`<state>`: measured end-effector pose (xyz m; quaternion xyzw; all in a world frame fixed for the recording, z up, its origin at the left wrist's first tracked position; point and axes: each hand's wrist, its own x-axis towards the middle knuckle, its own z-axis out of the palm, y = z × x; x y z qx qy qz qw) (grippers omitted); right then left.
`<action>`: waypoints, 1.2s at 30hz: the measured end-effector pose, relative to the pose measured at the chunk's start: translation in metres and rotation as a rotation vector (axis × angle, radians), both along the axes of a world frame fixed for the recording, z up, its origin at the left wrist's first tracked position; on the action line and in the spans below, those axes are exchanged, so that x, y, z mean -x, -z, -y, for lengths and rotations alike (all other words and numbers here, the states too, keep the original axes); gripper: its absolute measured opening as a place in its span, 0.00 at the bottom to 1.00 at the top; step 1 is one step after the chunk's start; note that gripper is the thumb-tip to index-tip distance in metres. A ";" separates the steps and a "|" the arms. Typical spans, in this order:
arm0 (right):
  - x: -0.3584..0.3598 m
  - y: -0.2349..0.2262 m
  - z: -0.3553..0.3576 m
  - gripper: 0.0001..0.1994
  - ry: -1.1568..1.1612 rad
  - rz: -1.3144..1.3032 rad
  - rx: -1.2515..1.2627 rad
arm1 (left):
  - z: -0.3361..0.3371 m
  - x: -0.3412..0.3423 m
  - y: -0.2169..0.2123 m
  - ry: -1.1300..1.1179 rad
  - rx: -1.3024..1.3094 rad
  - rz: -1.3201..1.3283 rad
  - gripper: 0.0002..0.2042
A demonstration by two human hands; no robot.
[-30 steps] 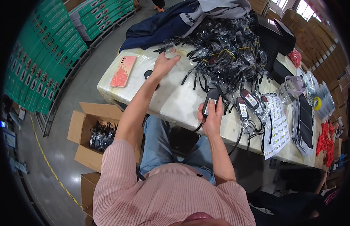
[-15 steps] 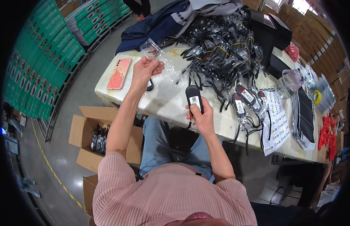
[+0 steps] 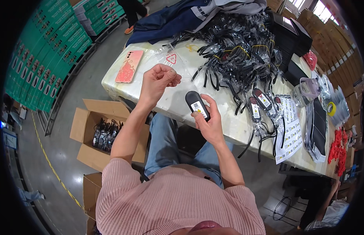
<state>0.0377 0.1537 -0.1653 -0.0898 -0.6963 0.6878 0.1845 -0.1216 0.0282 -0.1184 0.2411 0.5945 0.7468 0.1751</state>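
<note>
My left hand [image 3: 160, 80] is closed in a pinch above the near left of the table. Its fingertips appear to grip a clear plastic bag [image 3: 179, 62] with a red triangle mark, which spreads out just beyond them. My right hand [image 3: 209, 120] holds a black oval handheld device [image 3: 193, 98], thumb on the lower part of its white label. The device is tilted, its top end leaning toward my left hand. A pink patterned phone [image 3: 129, 67] lies left of my left hand. Right of my right hand lie bagged devices with white labels [image 3: 255, 111] and black straps.
A big heap of bagged black straps [image 3: 244, 47] fills the back of the table, beside a dark blue jacket [image 3: 162, 21]. Label sheets [image 3: 290, 137], a clear plastic jug [image 3: 306, 92] and yellow tape [image 3: 331, 108] are rightward. An open carton [image 3: 86, 135] with bagged items stands lower left.
The device in my right hand has turned and moved slightly left, nearer my left hand. My left hand has shifted a little right and down. The bag's red mark now shows flat. My view has shifted slightly.
</note>
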 end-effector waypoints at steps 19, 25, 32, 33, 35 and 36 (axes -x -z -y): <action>-0.003 0.006 -0.006 0.19 -0.026 -0.018 0.040 | -0.009 -0.038 0.018 0.077 0.020 0.148 0.07; -0.010 0.008 -0.006 0.20 -0.021 -0.075 0.129 | 0.000 -0.023 0.035 0.020 -0.022 0.153 0.08; -0.019 0.008 0.001 0.21 -0.043 0.033 -0.001 | 0.000 -0.027 0.034 -0.064 -0.087 0.130 0.09; -0.020 0.008 0.002 0.21 -0.044 0.034 -0.002 | 0.001 -0.027 0.034 -0.068 -0.077 0.116 0.09; -0.021 0.007 0.003 0.21 -0.072 0.036 0.012 | 0.002 -0.028 0.033 -0.075 -0.067 0.101 0.10; -0.021 0.007 0.003 0.21 -0.085 0.037 0.020 | 0.002 -0.028 0.033 -0.071 -0.068 0.110 0.10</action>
